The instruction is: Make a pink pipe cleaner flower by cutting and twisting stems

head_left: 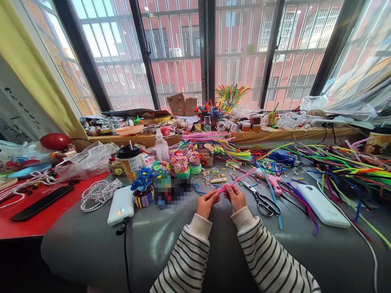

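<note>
Between my two hands is a pink pipe cleaner (244, 176), one end of it sticking up to the right. My left hand (207, 202) pinches it at the left, and my right hand (235, 197) grips it close by, fingertips almost meeting. Right of my right hand lie black-handled scissors (263, 200), blades pointing away. A pink glue gun (274, 184) rests just behind them. Small pots of pipe-cleaner flowers stand to the left: a blue one (143, 181) in a striped pot and pink ones (181, 162) in a green pot.
A white power bank (121, 206) with a black cable and a lidded drink cup (130, 160) are at the left. Another white power bank (323, 205) lies at the right, near a large heap of coloured pipe cleaners (351, 165). A spray bottle (161, 146) stands behind the flowers.
</note>
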`<state>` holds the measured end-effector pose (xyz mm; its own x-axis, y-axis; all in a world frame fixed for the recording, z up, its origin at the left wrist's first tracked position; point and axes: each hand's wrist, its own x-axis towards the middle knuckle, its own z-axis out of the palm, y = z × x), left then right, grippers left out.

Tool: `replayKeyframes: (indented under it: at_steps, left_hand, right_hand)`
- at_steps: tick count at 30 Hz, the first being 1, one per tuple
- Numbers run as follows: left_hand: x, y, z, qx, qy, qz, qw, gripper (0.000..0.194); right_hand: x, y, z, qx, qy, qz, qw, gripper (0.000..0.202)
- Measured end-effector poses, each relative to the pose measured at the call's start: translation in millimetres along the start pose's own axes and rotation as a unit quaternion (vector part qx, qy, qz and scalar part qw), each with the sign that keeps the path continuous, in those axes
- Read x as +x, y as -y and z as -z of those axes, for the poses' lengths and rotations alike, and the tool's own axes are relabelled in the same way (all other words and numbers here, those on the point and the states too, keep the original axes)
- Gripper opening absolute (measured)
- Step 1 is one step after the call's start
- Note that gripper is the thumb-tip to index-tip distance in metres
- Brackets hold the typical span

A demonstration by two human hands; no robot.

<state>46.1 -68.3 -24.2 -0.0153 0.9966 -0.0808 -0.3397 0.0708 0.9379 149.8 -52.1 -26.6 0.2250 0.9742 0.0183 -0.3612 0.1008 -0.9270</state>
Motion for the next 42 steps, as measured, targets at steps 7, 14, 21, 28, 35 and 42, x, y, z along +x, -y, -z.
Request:
replayKeyframes:
  at_steps: [7,14,21,28,35,42]
  left_hand:
    - [12.0,-1.1,24.7,0.024,-0.063,-0.056,0.996,0.029]
    - [16.4,-0.4,31.8,0.020,-0.115,-0.118,0.986,0.027]
    - [15.6,2.6,32.1,0.013,-0.114,-0.118,0.986,0.023]
    - [14.4,0.3,33.2,-0.006,-0.140,-0.122,0.983,0.023]
    - [16.0,-1.0,32.8,-0.059,-0.138,-0.114,0.982,0.020]
    - [16.7,-7.0,27.6,-0.106,-0.159,-0.092,0.977,0.018]
  right_hand:
    - [-4.9,18.1,54.5,-0.188,0.105,-0.014,0.977,0.034]
    - [-3.4,54.7,136.0,-0.604,0.015,0.158,0.781,0.023]
    - [20.0,58.1,122.6,-0.753,0.078,0.064,0.650,0.013]
    - [38.1,73.3,118.4,-0.546,0.180,-0.075,0.815,0.012]
    - [-1.8,52.3,121.9,-0.122,0.167,-0.167,0.964,0.023]
    - [-37.8,48.0,104.0,-0.094,0.175,-0.140,0.970,0.025]
